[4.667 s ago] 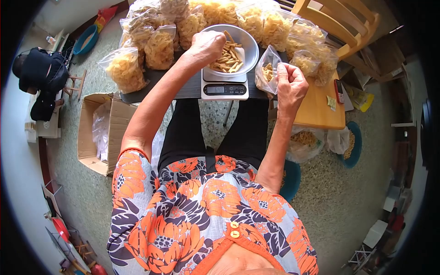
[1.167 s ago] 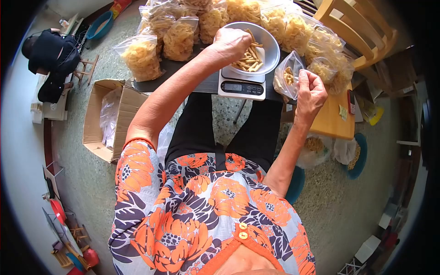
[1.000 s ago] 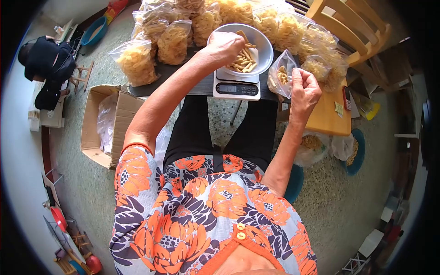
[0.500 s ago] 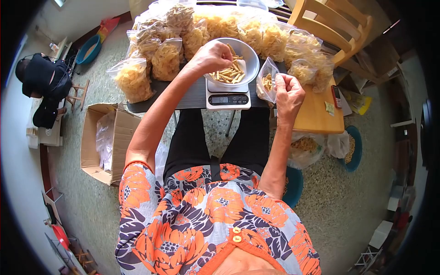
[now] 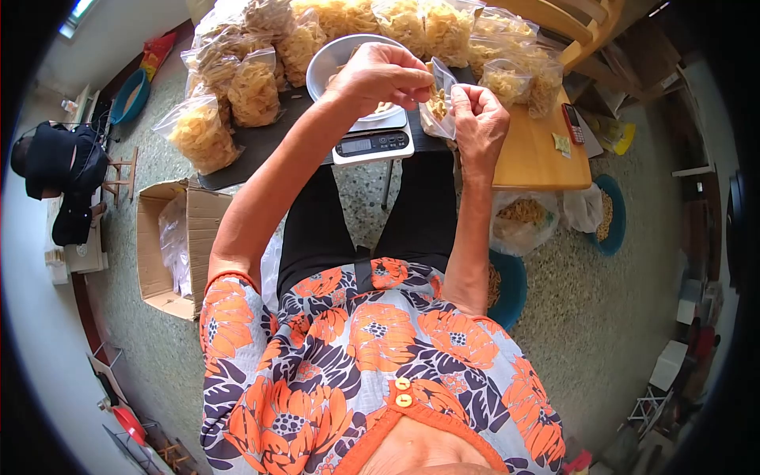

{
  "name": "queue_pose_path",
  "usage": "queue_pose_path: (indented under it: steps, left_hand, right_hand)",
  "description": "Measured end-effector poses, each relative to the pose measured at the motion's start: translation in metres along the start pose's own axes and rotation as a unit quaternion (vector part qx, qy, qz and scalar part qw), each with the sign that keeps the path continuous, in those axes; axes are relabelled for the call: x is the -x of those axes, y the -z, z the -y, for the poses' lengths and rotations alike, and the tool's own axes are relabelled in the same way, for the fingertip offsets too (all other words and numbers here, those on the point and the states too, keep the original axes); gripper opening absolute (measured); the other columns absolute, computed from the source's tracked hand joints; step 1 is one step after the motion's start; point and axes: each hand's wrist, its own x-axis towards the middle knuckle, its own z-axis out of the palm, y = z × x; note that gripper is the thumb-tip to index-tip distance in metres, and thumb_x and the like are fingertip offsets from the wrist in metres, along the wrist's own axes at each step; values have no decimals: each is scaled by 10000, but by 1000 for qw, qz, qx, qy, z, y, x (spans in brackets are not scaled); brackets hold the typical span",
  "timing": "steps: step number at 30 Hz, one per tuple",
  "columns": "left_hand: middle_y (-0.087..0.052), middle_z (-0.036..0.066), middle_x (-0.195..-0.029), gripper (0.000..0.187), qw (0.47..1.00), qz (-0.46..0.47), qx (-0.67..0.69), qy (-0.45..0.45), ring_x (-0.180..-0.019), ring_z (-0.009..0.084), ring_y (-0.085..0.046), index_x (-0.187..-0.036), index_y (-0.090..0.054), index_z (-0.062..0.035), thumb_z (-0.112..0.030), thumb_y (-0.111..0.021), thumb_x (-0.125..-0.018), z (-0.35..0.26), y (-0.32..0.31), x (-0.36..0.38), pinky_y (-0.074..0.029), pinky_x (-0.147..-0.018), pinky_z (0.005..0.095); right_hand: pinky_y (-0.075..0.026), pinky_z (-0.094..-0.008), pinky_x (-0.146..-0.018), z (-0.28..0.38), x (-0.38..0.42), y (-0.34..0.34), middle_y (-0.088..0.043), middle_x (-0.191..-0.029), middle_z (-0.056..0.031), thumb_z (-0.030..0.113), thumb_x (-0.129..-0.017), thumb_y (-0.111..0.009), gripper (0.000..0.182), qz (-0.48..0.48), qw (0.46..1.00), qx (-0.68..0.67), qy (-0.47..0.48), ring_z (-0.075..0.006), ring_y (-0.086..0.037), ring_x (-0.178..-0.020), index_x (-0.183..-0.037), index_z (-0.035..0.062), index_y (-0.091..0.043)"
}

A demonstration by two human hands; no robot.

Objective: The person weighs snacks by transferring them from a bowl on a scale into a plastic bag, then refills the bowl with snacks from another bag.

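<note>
In the upper middle of the frame, the small clear zip bag [image 5: 438, 112] held short pale pieces beside the digital scale [image 5: 372, 145] on the dark surface [image 5: 255, 142]. The right hand [image 5: 481, 127] was clamped on the bag's rim, thumb against fingers. The left hand [image 5: 384, 77] hovered by its mouth; whether those fingertips were together or apart, or held anything, could not be told. Good handling called for a steady rim, a wide mouth and a low release, clear of the plastic bowl [image 5: 317, 70]. The bag's long axis ran roughly up the frame, its mouth seemingly toward the top.
</note>
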Motion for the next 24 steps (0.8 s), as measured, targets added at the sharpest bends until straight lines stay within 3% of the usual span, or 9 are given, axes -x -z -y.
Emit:
queue_pose_path:
  steps: [3,7,10,11,13,14,17,24]
  left_hand:
    - [-730,91,-841,250,995,-28,-82,-54,-741,144,-727,-1018,-691,-4,-205,-754,-883,-3,-10,0,-602,-613,249]
    - [-729,51,-831,170,967,-117,-181,-135,-740,88,-703,-1016,-723,-30,-167,-694,-920,-17,17,2,-582,-599,235]
    - [-733,62,-830,104,850,-194,-463,-160,-777,137,-706,-924,-752,-62,-112,-704,-847,-7,53,-11,-561,-673,319]
    - [-733,62,-830,104,849,-195,-464,-160,-777,137,-706,-924,-752,-62,-112,-704,-847,-1,60,-14,-561,-673,319]
    - [-725,91,-825,100,772,-155,-600,-139,-791,225,-707,-874,-751,-87,-86,-696,-790,4,64,-14,-547,-722,362]
    - [-719,95,-885,101,765,-148,-618,-108,-856,277,-689,-853,-744,-110,-93,-691,-768,9,63,-16,-543,-755,376]
    - [-695,42,-1024,89,712,-93,-685,-123,-973,252,-670,-841,-737,-114,-114,-661,-794,33,73,-26,-536,-819,369]
    - [-682,42,-1002,113,657,-71,-734,-158,-927,256,-681,-854,-736,-121,-94,-629,-826,35,65,-26,-533,-810,390]
  right_hand:
    - [-500,-246,-604,1,0,0,-672,-743,-23,133,-908,-691,162,-3,1000,-9,-6,-67,-592,-638,-896,-28,-678]
    - [-494,-238,-601,-4,-2,1,-665,-740,-14,132,-906,-698,162,-16,1000,-7,2,-60,-584,-637,-893,-28,-679]
    - [-488,-230,-595,-9,-5,1,-657,-733,-5,127,-904,-702,159,-18,1000,-5,23,-53,-575,-630,-890,-30,-680]
    - [-487,-230,-594,-10,-5,1,-656,-733,-4,126,-904,-702,159,-19,1000,-7,22,-53,-573,-630,-889,-31,-680]
    - [-486,-229,-593,-9,-4,2,-656,-733,-4,125,-904,-703,158,-18,1000,-11,19,-52,-572,-630,-889,-31,-680]
    - [-483,-227,-591,-8,-5,2,-654,-732,-1,126,-904,-703,158,-20,1000,-13,15,-50,-568,-628,-887,-30,-680]
    - [-478,-223,-584,-8,-4,3,-648,-726,3,127,-907,-702,158,-20,1000,-13,9,-47,-560,-621,-884,-28,-681]
    - [-460,-204,-559,-10,-5,5,-625,-709,23,135,-919,-695,158,-21,1000,-16,13,-32,-542,-601,-880,-16,-675]
